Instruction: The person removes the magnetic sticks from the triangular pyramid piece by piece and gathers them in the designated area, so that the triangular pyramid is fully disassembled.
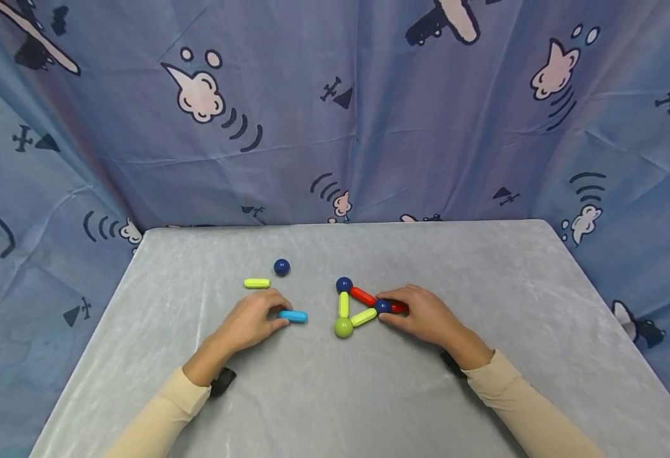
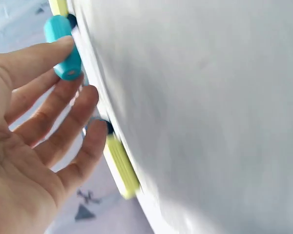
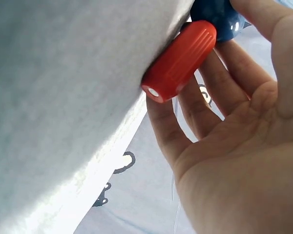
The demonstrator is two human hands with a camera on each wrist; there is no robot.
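My left hand (image 1: 251, 322) pinches a light blue magnetic rod (image 1: 294, 316) between thumb and fingers; its hollow end shows in the left wrist view. With thumb and fingertips, my right hand (image 1: 426, 315) grips a dark blue ball (image 1: 383, 306). That ball is a corner of a triangle: a red rod (image 1: 363, 296) runs to another dark blue ball (image 1: 343, 284), a yellow-green rod (image 1: 364, 317) to a green ball (image 1: 343, 327). A second yellow-green rod (image 1: 343, 305) forms the left side. Another red rod (image 3: 180, 61) sticks out from the gripped ball under my right palm.
A loose yellow-green rod (image 1: 257, 284) and a loose dark blue ball (image 1: 281, 267) lie beyond my left hand. Everything rests on a table with a pale grey cloth (image 1: 335, 401). A blue patterned curtain (image 1: 289, 127) hangs behind and at both sides.
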